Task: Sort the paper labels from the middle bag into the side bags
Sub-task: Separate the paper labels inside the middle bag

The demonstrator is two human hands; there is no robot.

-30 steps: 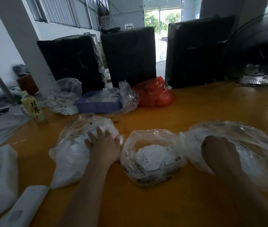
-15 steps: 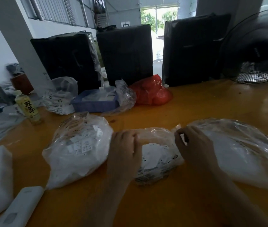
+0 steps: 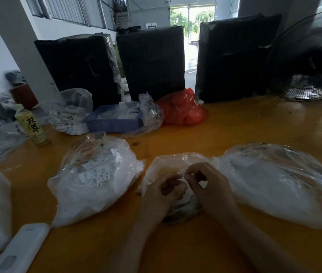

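Head view: both hands have left the side bags to meet over the middle bag [image 3: 168,164] on the counter [image 3: 244,127], left hand [image 3: 164,194] and right hand [image 3: 209,186] fingers curled, pinching its crumpled plastic, likely opening it for another label.

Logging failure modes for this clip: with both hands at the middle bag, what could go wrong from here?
1. The left hand and right hand work with curled fingers at the thin plastic of the middle bag; it could tear, or several labels could come out at once.
2. The right bag lies against the middle bag, so a label could slip between them.
3. The bottle stands upright beyond the left bag; a wide reach might tip it.
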